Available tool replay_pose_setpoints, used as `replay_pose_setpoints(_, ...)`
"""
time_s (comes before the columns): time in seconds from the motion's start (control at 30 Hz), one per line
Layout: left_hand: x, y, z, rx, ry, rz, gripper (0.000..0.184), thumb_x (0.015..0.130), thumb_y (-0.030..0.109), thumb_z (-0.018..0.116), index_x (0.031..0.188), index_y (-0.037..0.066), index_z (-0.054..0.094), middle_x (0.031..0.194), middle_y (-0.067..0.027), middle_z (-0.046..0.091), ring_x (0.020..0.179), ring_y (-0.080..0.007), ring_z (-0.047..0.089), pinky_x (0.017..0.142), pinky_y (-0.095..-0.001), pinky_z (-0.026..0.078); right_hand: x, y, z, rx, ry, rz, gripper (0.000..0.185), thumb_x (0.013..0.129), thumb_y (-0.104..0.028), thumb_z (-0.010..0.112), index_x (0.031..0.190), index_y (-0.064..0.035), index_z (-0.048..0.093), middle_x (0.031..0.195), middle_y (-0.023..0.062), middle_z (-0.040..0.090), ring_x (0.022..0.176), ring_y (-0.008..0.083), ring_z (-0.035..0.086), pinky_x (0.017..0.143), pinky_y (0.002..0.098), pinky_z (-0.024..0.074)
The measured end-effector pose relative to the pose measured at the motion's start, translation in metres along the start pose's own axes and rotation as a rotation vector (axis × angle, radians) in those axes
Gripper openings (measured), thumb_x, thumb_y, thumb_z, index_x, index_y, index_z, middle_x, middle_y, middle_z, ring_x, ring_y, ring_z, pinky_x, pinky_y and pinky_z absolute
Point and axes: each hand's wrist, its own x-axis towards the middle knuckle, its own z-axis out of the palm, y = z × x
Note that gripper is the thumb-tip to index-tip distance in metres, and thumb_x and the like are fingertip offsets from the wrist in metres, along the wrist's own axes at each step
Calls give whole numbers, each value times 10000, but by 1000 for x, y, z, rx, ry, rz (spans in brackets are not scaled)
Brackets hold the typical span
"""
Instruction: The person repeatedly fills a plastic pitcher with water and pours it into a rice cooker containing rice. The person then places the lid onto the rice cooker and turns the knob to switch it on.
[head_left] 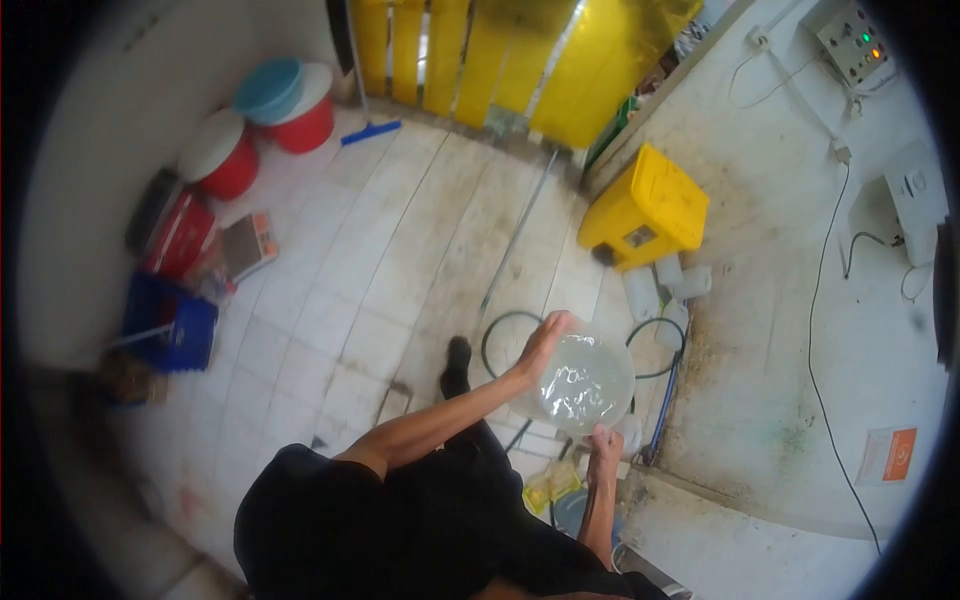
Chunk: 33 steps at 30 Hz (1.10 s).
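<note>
A round, translucent basin (587, 385) is held up in front of the body, with rippling, shiny liquid inside it. My left hand (546, 345) grips the basin's upper left rim, its fingers partly hidden behind the rim. At the lower right edge of the basin, my right hand (604, 452) is closed on the rim with the thumb on top. Below the basin, a green hose (486, 345) lies looped on the tiled floor.
A yellow bin (655, 212) stands by the right wall, with pale jugs (643, 293) beside it. Red buckets (303, 127), a blue crate (183, 328) and a blue squeegee (371, 132) are at left. Yellow strip curtains (490, 60) hang at the back.
</note>
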Motion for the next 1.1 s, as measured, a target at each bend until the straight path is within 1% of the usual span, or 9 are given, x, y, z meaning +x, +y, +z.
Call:
replay_pose_setpoints(0.07, 62, 18, -15, -198, 3, -136, 461, 991, 465, 369, 1116, 53, 531, 1050, -53, 562, 1025, -152, 503, 928, -291, 380, 34, -45, 33, -37, -40, 35, 197, 779, -129, 701, 926, -10, 648, 849, 27, 626, 796, 127, 576, 722, 295, 463)
replay_pose_setpoints(0.13, 137, 46, -34, -145, -7, -57, 450, 992, 460, 370, 1103, 57, 538, 1046, -48, 562, 1012, -145, 507, 919, -291, 389, 89, -103, 87, 64, -63, 115, 260, 703, -12, 755, 942, -8, 653, 886, 24, 640, 880, 119, 587, 872, 298, 440)
replay_pose_setpoints(0.23, 215, 91, -54, -239, 7, -69, 455, 999, 465, 357, 1057, 62, 559, 1032, -36, 564, 968, -124, 523, 887, -290, 419, 169, -175, 147, -60, -196, 96, 283, 708, -9, 748, 973, -1, 649, 928, 33, 651, 903, 135, 593, 895, 300, 440)
replay_pose_setpoints(0.43, 422, 182, -111, -222, -20, -42, 472, 987, 508, 352, 1021, 93, 575, 958, -48, 608, 907, -163, 594, 825, -331, 489, 347, -263, 277, 9, -215, -60, 207, 742, 18, 710, 927, 59, 625, 903, 79, 659, 863, 146, 615, 844, 304, 481)
replay_pose_setpoints(0.5, 488, 217, -130, -217, -74, -77, 467, 987, 503, 357, 994, 93, 581, 949, -47, 610, 906, -163, 594, 824, -335, 488, 396, -286, 310, -219, -187, -63, 200, 749, 2, 710, 921, 58, 624, 890, 82, 657, 843, 158, 625, 797, 294, 496)
replay_pose_setpoints(0.73, 741, 283, -173, -325, -134, -191, 434, 946, 516, 465, 931, 100, 588, 913, -27, 590, 887, -127, 564, 807, -292, 458, 594, -384, 450, 149, -5, -231, 196, 745, -74, 746, 872, 44, 655, 763, 18, 623, 664, 102, 545, 668, 236, 463)
replay_pose_setpoints(0.83, 851, 309, -186, -275, -96, -272, 389, 938, 481, 495, 913, 105, 592, 884, -31, 594, 844, -141, 578, 791, -301, 477, 700, -387, 478, 6, -27, -193, 202, 754, -116, 755, 853, 31, 657, 722, -5, 595, 631, 76, 508, 594, 232, 428)
replay_pose_setpoints(0.93, 975, 306, -209, -401, -300, -297, 331, 923, 422, 529, 935, 102, 610, 864, -43, 609, 804, -161, 597, 770, -319, 500, 803, -405, 500, -234, -54, -199, 263, 763, -139, 770, 935, 31, 665, 847, 46, 666, 759, 121, 587, 685, 282, 484)
replay_pose_setpoints(1.1, 1143, 368, -205, -240, -345, -203, 280, 960, 285, 482, 1047, 59, 623, 989, -82, 645, 920, -192, 618, 832, -356, 507, 963, -476, 561, -72, -46, -240, 268, 760, -150, 769, 944, 22, 679, 840, 64, 688, 727, 125, 596, 681, 290, 479)
